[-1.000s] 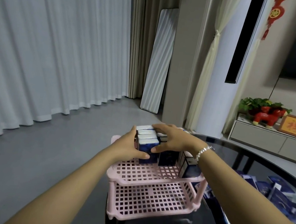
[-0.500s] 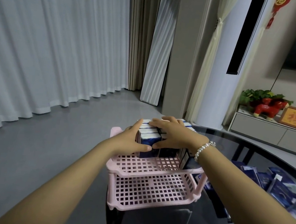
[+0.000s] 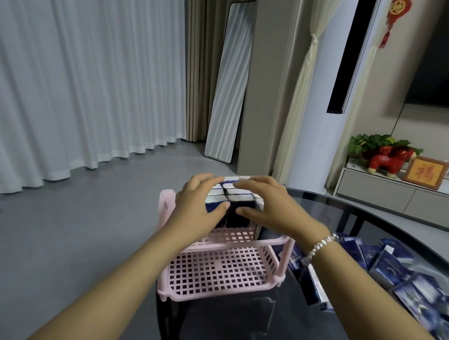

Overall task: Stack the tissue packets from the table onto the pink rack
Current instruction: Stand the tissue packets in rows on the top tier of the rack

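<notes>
A pink two-tier rack [image 3: 220, 280] stands at the left edge of the dark glass table [image 3: 309, 338]. Several blue-and-white tissue packets [image 3: 235, 199] stand upright in a block at the back of its top shelf. My left hand [image 3: 198, 209] lies against the block's left side, thumb on its front and fingers over its top. My right hand [image 3: 269, 207], with a bead bracelet at the wrist, rests on the block's top and right side with fingers spread. More loose packets [image 3: 403, 276] lie heaped on the table at the right.
The rack's lower shelf shows only bare pink grid. A tall mirror [image 3: 228, 84] leans by the wall behind. A low cabinet [image 3: 402, 196] with a red figurine and a framed picture stands at the right. Grey floor and white curtains fill the left.
Both hands have shifted a little higher on the block, the left hand's fingers now lying over its top. The view has tilted slightly.
</notes>
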### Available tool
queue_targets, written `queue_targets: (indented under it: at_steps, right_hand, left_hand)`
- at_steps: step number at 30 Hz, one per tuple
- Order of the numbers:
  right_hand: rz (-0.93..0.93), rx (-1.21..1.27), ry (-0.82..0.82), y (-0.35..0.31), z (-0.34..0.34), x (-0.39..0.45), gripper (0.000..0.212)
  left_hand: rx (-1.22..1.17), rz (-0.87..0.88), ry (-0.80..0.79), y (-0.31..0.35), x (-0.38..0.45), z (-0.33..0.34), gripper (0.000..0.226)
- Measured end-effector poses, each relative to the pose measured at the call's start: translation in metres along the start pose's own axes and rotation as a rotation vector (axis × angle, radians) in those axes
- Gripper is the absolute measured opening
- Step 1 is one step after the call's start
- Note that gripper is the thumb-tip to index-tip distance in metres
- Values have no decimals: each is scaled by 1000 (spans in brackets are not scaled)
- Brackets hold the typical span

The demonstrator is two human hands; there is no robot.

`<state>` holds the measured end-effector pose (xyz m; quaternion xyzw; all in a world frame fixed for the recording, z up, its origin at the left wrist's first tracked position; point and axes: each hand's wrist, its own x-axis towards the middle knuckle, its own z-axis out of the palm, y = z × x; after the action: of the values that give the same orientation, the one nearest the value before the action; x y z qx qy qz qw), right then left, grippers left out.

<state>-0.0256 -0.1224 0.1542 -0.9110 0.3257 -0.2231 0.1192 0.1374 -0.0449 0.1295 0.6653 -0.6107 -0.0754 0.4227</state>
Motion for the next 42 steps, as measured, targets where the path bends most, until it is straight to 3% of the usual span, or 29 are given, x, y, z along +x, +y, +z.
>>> queue_targets:
  at_steps: [4, 9, 17, 22, 24, 29, 35, 42]
  right_hand:
    - [74, 82, 151, 2, -10, -58, 41]
    - [176, 51, 233, 15, -18, -144, 34]
    - [394, -27, 302, 60, -7, -283, 26]
    - [573, -165, 299, 91, 1, -346, 30]
    - [646, -235, 316, 101, 5, -365, 48]
    - [840, -261, 230, 132, 13, -392, 82]
    - [857, -61, 218, 146, 33, -384, 57]
    - [791, 82, 227, 134, 46, -363, 52]
  left_hand:
    - [-134, 110, 25, 35, -29, 19, 31]
    - [-292, 82, -99, 71, -73, 65, 26]
    - [-353, 84, -318, 111, -145, 158, 20]
    - [-331, 56, -452, 131, -176, 209, 21]
    - [-316, 48, -473, 136, -186, 227, 23]
    - [-212, 77, -571, 140, -202, 267, 44]
    - [0, 104, -647, 129, -202, 288, 54]
    - [139, 124, -637, 104, -189, 263, 51]
